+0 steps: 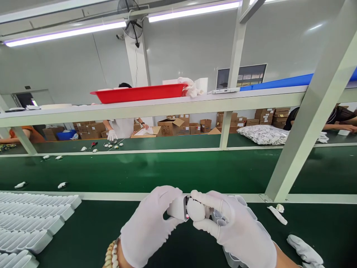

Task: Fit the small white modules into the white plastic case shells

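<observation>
In the middle front, both of my hands wear white gloves and meet over the dark green worktop. My left hand is closed on a small white plastic part with a dark edge and a small pink-red spot at its right end. Between the fingertips of my right hand is a rounded white piece. The two pieces touch or nearly touch; whether they are joined I cannot tell. Partly hidden beneath my right hand lies a light grey compartment tray.
Rows of white trays fill the left. White finger-like cloth bits and a crumpled glove lie right. Ahead runs a green belt carrying small white pieces. A slanted post and overhead shelf frame it; co-workers sit beyond.
</observation>
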The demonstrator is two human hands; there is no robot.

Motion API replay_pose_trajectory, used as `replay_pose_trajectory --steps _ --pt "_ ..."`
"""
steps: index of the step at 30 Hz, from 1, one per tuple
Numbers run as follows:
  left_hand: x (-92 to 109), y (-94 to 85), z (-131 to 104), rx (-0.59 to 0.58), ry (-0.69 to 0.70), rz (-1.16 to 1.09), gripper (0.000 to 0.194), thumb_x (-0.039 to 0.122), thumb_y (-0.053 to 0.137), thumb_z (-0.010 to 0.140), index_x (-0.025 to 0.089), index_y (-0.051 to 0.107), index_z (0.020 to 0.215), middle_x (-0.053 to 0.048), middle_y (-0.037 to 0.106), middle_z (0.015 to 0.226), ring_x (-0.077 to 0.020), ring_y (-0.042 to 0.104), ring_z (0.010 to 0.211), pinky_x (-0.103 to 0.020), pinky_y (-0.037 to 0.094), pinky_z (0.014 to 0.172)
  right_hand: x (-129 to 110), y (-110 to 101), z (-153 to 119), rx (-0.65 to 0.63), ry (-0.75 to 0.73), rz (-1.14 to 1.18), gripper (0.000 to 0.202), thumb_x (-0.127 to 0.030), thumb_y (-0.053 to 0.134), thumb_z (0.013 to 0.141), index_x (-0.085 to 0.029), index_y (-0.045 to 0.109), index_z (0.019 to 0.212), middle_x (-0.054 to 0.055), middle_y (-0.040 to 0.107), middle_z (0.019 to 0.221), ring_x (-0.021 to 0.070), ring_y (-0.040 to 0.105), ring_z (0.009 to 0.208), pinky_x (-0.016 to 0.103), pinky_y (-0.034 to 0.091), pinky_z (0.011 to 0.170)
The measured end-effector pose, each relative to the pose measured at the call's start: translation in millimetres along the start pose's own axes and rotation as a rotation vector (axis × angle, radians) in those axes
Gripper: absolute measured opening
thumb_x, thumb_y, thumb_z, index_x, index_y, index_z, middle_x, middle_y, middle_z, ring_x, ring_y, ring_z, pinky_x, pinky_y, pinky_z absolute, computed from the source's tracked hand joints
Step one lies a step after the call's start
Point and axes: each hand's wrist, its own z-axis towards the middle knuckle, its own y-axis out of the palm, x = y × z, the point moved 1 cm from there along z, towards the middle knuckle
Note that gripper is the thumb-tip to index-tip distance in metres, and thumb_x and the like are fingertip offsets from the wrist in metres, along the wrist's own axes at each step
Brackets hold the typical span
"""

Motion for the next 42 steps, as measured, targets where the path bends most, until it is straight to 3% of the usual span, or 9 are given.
replay_pose_trajectory --steps 10,14,23,26,29,32,34,37,42 --pt "6.4 -1.5 3.6 -0.033 -0.059 -0.002 0.040 -0.002 0.071 0.071 0.026 0.060 0.097 0.003 0.069 0.099 -0.0165 0.067 0.088 -0.029 0.057 0.077 -13.6 -6.7 9.3 -0.177 0.169 -0.086 0.020 -0.015 0.060 0.079 -0.025 0.069 0.093 -0.005 0.059 0.068 0.0120 0.057 0.060 0.021 0.056 0.061" --pt "7.3 -0.2 2.9 -0.039 -0.069 0.002 0.038 -0.003 0.069 0.070 0.026 0.059 0.093 0.003 0.069 0.097 -0.0168 0.067 0.087 -0.030 0.058 0.076 -9.8 -3.8 7.0 -0.213 0.235 -0.070 0.028 -0.017 0.062 0.080 -0.029 0.070 0.103 -0.005 0.063 0.073 0.0129 0.060 0.065 0.021 0.057 0.064" --pt "6.4 5.5 -2.4 -0.017 -0.096 -0.011 0.034 0.005 0.069 0.072 0.026 0.061 0.097 0.002 0.069 0.096 -0.0161 0.069 0.081 -0.027 0.060 0.072 -6.3 -3.0 9.5 -0.288 0.213 -0.019 0.035 -0.020 0.062 0.082 -0.028 0.068 0.115 0.001 0.073 0.103 0.0182 0.067 0.089 0.028 0.058 0.080" --pt "8.5 5.3 -2.9 -0.017 -0.125 -0.010 0.034 0.008 0.070 0.071 0.026 0.063 0.099 0.000 0.070 0.097 -0.0181 0.070 0.082 -0.029 0.061 0.073 -1.7 4.8 5.8 -0.225 0.179 -0.014 0.044 -0.017 0.063 0.080 -0.030 0.064 0.122 0.001 0.073 0.100 0.0193 0.068 0.087 0.032 0.059 0.078" --pt "9.7 4.5 -3.6 0.035 -0.138 -0.031 0.036 0.006 0.067 0.070 0.026 0.063 0.100 0.000 0.070 0.097 -0.0174 0.070 0.082 -0.029 0.061 0.074 3.1 15.9 -1.3 0.006 0.114 -0.097 0.055 -0.017 0.069 0.076 -0.028 0.058 0.129 0.001 0.074 0.092 0.0218 0.069 0.082 0.038 0.060 0.075" --pt "8.7 6.9 -4.4 0.113 -0.167 -0.032 0.039 0.005 0.068 0.070 0.027 0.063 0.103 0.001 0.070 0.098 -0.0171 0.071 0.084 -0.029 0.062 0.075 2.6 23.3 -6.7 0.163 -0.004 -0.231 0.040 -0.018 0.067 0.080 -0.027 0.062 0.119 0.005 0.075 0.102 0.0254 0.071 0.089 0.040 0.060 0.074" --pt "7.9 9.8 -4.2 0.152 -0.196 -0.017 0.040 0.008 0.071 0.070 0.027 0.063 0.104 0.001 0.070 0.099 -0.0182 0.071 0.086 -0.030 0.063 0.076 -0.3 24.0 -7.5 0.149 -0.075 -0.316 0.036 -0.019 0.064 0.081 -0.026 0.062 0.117 0.008 0.075 0.108 0.0273 0.072 0.092 0.039 0.061 0.071" --pt "7.6 12.7 -2.4 0.177 -0.224 -0.016 0.041 0.011 0.078 0.068 0.027 0.064 0.103 0.001 0.070 0.098 -0.0191 0.072 0.085 -0.031 0.064 0.075 -5.2 20.3 -6.5 0.070 -0.139 -0.403 0.047 -0.024 0.066 0.080 -0.024 0.056 0.126 0.010 0.075 0.108 0.0275 0.073 0.090 0.035 0.063 0.064" --pt "7.8 11.8 -2.6 0.191 -0.186 -0.025 0.045 0.007 0.079 0.066 0.027 0.064 0.103 0.001 0.070 0.098 -0.0181 0.072 0.085 -0.029 0.064 0.075 -8.7 15.9 -6.9 0.022 -0.192 -0.495 0.044 -0.035 0.069 0.081 -0.024 0.056 0.121 0.004 0.075 0.090 0.0230 0.073 0.073 0.030 0.061 0.056"
